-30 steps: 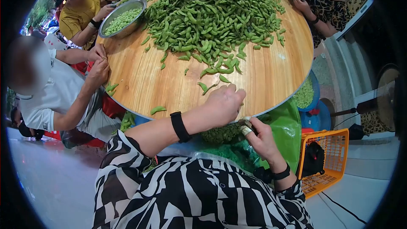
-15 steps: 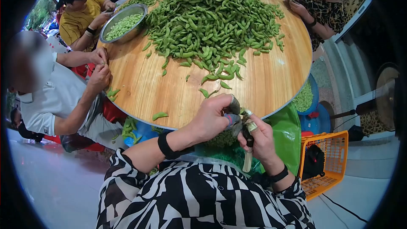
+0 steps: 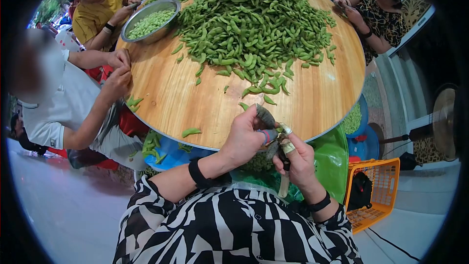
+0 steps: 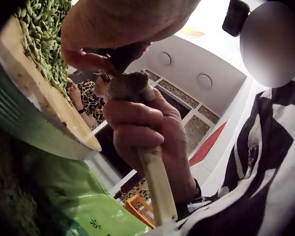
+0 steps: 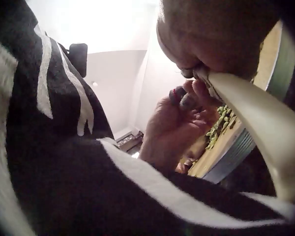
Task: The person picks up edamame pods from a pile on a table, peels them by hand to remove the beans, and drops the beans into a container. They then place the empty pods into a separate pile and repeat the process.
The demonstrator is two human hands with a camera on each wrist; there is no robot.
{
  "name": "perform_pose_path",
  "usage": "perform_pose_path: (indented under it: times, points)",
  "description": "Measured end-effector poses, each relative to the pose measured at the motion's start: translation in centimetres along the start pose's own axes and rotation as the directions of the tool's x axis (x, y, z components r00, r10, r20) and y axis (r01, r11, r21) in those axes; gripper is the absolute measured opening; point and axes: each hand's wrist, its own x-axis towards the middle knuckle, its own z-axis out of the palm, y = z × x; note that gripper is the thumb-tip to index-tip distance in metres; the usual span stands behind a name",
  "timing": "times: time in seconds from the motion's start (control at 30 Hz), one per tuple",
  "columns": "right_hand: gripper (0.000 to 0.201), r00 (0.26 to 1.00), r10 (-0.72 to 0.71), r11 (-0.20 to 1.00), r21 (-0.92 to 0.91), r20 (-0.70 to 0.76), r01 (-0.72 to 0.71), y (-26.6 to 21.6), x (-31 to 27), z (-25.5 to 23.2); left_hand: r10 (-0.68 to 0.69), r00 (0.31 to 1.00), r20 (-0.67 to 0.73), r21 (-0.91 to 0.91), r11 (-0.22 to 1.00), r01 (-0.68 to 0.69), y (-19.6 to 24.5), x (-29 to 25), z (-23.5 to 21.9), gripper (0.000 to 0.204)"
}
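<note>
Near the table's front edge in the head view, my left hand (image 3: 243, 138) has curled fingers, with dark coverings on some, pinching a small green pod (image 3: 280, 129). Directly against it, my right hand (image 3: 299, 162) grips a tool with a pale handle (image 3: 284, 185) pointing down; pale tape wraps its thumb and a finger. The left wrist view shows the handle (image 4: 158, 189) below the right hand's (image 4: 142, 123) curled fingers. In the right wrist view the handle (image 5: 258, 115) crosses in front, left hand (image 5: 174, 128) behind. The tool's working end is hidden.
A large heap of green pods (image 3: 254, 24) covers the round wooden table's middle. A metal bowl of beans (image 3: 151, 22) stands at its left. Three people sit around it. Green plastic (image 3: 330, 159) hangs below the front edge, beside an orange crate (image 3: 373, 186).
My left hand has come back from over the tabletop to meet the right hand, whose tool handle now shows. Between the last two head frames both hands stay nearly still.
</note>
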Motion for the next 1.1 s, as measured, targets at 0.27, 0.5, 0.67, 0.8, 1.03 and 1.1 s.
perform_pose_path:
  times: [0.27,0.5,0.67,0.8,1.03,1.1]
  points:
    - [0.044,0.999,-0.038,0.999,-0.012,-0.029,0.038,0.1,0.2,0.3,0.060,0.997,-0.054,-0.053,0.997,-0.062,-0.3,-0.2,0.4,0.022]
    - [0.038,0.996,-0.034,0.999,-0.001,-0.085,0.034,0.3,0.4,0.2,-0.025,1.000,-0.001,-0.123,0.992,0.025,-0.3,0.0,-0.3,0.022]
    - [0.036,0.996,-0.069,0.988,-0.145,-0.056,0.061,0.2,0.2,-0.4,-0.150,0.985,0.089,-0.311,0.935,0.171,-0.9,0.9,-1.3,0.022]
    - [0.030,0.997,-0.067,0.994,-0.092,-0.031,0.064,0.4,0.3,-0.9,-0.170,0.979,0.109,-0.244,0.950,0.192,-1.4,1.0,-1.2,0.020]
    - [0.015,0.998,-0.039,0.991,-0.133,-0.048,0.033,0.0,0.4,-2.3,-0.267,0.949,0.167,-0.267,0.914,0.304,-1.2,0.8,-0.3,0.015]
    - [0.015,0.998,-0.050,0.989,-0.140,-0.024,0.047,0.2,0.4,-2.7,-0.294,0.924,0.244,-0.278,0.891,0.358,-1.5,0.9,-0.6,0.015]
